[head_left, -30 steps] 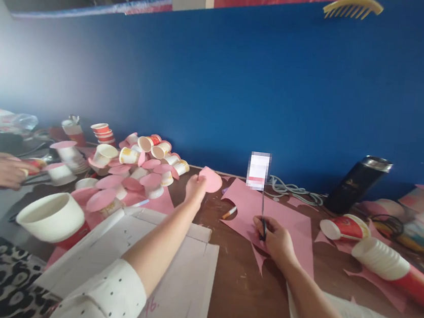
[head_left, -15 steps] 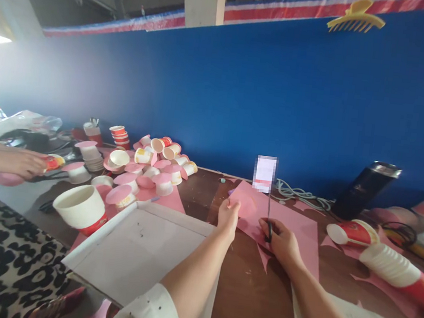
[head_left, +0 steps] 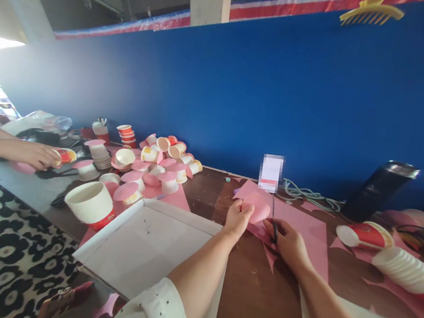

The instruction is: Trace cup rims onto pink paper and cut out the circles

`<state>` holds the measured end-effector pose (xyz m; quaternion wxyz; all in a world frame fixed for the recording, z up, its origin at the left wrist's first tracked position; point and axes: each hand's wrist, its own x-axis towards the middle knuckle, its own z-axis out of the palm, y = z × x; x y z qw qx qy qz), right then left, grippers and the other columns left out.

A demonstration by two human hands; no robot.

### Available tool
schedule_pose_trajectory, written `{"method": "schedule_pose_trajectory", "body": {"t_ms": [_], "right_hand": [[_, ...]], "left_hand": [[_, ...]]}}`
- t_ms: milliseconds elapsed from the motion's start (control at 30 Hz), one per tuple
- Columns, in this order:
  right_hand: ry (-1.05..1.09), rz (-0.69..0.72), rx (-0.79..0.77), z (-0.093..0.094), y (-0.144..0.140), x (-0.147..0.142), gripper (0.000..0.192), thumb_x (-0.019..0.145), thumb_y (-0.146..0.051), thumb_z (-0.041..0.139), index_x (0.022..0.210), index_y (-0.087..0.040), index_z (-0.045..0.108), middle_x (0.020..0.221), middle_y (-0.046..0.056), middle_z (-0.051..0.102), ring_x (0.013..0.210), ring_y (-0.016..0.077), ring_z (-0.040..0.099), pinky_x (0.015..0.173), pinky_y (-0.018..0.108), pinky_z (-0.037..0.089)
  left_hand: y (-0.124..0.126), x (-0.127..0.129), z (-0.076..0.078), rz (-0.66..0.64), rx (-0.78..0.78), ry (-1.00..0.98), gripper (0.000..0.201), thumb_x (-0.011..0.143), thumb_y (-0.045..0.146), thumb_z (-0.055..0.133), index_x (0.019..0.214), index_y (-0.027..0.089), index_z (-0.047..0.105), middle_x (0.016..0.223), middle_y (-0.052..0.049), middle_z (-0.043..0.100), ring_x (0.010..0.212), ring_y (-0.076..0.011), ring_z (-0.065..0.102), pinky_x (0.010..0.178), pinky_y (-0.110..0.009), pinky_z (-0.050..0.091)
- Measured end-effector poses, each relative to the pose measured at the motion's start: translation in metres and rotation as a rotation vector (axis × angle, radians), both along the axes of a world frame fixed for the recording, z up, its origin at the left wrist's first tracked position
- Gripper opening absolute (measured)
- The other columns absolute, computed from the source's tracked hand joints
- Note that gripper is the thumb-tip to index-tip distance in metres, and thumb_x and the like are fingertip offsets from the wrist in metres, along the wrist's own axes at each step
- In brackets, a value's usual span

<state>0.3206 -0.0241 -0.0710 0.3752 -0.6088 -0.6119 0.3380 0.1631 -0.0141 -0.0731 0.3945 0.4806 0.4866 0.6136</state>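
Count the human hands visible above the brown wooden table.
3: the left hand holding a pink paper disc, the right hand holding scissors, and a co-worker's hand at far left.

A small upright card (head_left: 270, 173) on the table is pixelated, so nothing on it can be read. The scissors (head_left: 274, 227) are largely hidden within the right hand (head_left: 289, 243) (handles not seen). A co-worker's hand (head_left: 34, 154) is cut off at the left edge. The stack of paper cups (head_left: 408, 269) is clipped at the right edge.
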Motion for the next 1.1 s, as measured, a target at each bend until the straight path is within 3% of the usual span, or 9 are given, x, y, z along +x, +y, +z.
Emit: {"method": "schedule_pose_trajectory", "body": {"t_ms": [400, 767, 1100], "right_hand": [[-0.021, 0.036, 0.032, -0.008, 0.005, 0.004, 0.045, 0.073, -0.053, 0.059, 0.099, -0.017, 0.068, 0.071, 0.003, 0.069, 0.060, 0.0171, 0.060, 0.053, 0.026, 0.042], [-0.018, 0.048, 0.036, -0.005, 0.003, 0.003, 0.043, 0.075, -0.049, 0.058, 0.100, -0.016, 0.067, 0.063, 0.001, 0.065, 0.056, 0.0159, 0.057, 0.052, 0.025, 0.042], [0.004, 0.045, 0.026, -0.006, 0.003, 0.003, 0.043, 0.072, -0.045, 0.061, 0.102, -0.016, 0.068, 0.060, 0.001, 0.064, 0.052, 0.0152, 0.055, 0.050, 0.025, 0.040]], "left_hand": [[0.001, 0.001, -0.002, -0.032, 0.004, -0.013, 0.027, 0.073, 0.038, 0.063, 0.062, 0.017, 0.050, 0.060, 0.002, 0.048, 0.059, -0.0111, 0.042, 0.057, -0.024, 0.032], [0.007, 0.006, -0.012, -0.135, -0.043, -0.333, 0.024, 0.069, 0.037, 0.068, 0.074, 0.015, 0.060, 0.069, -0.002, 0.059, 0.063, -0.0134, 0.050, 0.064, -0.026, 0.040], [0.009, 0.009, -0.013, -0.170, -0.063, -0.454, 0.026, 0.064, 0.035, 0.073, 0.075, 0.014, 0.063, 0.068, -0.003, 0.061, 0.063, -0.0138, 0.054, 0.066, -0.027, 0.042]]}}
